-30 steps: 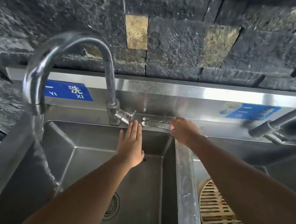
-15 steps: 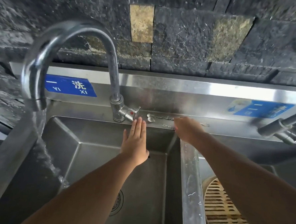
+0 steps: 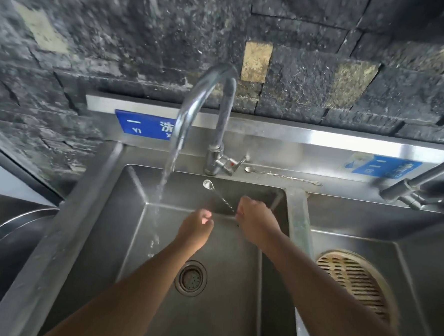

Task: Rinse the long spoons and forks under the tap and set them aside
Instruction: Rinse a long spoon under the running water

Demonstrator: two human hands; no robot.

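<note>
My right hand (image 3: 255, 223) grips the lower end of a long twisted-handle spoon (image 3: 215, 192), holding it over the left sink basin (image 3: 123, 239) with its bowl pointing up and to the left. My left hand (image 3: 197, 228) hovers just left of it with curled fingers and holds nothing. A second long spoon with a forked end (image 3: 283, 175) lies on the back ledge, right of the tap base. Water runs from the curved tap (image 3: 207, 99) in a stream (image 3: 162, 190) that falls left of both hands.
The drain (image 3: 190, 277) sits in the basin floor below my forearms. A round slatted bamboo mat (image 3: 354, 282) lies in the right basin. A second tap (image 3: 417, 187) juts in at the right. A steel bowl rim (image 3: 12, 222) shows at far left.
My right hand lifted one long spoon off the back ledge and brought it over the left basin. My left hand curled its fingers and pulled back. The view shifted, moving the tap toward centre.
</note>
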